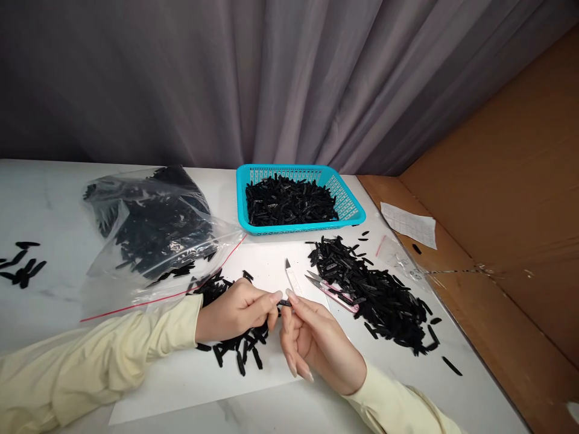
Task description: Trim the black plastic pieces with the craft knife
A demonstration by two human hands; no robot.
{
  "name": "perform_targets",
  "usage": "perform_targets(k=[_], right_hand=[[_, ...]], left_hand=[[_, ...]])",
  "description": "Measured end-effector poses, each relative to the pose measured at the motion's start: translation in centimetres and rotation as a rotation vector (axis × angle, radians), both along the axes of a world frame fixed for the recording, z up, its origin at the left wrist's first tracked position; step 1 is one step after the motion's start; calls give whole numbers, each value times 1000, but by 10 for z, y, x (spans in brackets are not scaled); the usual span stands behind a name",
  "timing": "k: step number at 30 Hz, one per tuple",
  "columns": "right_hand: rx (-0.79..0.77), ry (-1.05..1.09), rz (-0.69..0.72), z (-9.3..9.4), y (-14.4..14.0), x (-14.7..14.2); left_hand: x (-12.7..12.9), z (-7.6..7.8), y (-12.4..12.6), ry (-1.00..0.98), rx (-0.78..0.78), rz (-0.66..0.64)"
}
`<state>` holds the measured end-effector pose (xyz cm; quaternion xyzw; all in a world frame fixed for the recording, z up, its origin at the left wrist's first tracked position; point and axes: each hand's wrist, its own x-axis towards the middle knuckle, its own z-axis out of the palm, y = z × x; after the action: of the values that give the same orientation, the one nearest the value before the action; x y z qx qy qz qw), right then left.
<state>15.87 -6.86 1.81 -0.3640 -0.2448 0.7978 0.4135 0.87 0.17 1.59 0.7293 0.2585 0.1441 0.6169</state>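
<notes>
Both hands meet over the white sheet (190, 380) at the near middle of the worktop (45, 193). The left hand (235, 313) and right hand (312, 340) pinch 1 small black strip (284, 303) between thumb and forefinger tips, each at 1 end. It looks light, thin and slightly flexible, probably best gripped by its ends. Loose strips (380, 295) lie right, beside the snips (330, 291).

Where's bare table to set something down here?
Free: the white sheet near the front edge below the left hand; marble between the plastic bag and the far-left loose pieces. Crowded: between the hands, the knife, snips, right pile and turquoise basket.
</notes>
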Motion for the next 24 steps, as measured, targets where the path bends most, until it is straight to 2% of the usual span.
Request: perform_targets(k=[10,24], right_hand=[[-17,-18,-33,0,-1,0],[-1,-9,-22,1,-2,0]], left_hand=[[-1,2,2,-1,-115,-21],[-2,0,1,-2,-129,-18]])
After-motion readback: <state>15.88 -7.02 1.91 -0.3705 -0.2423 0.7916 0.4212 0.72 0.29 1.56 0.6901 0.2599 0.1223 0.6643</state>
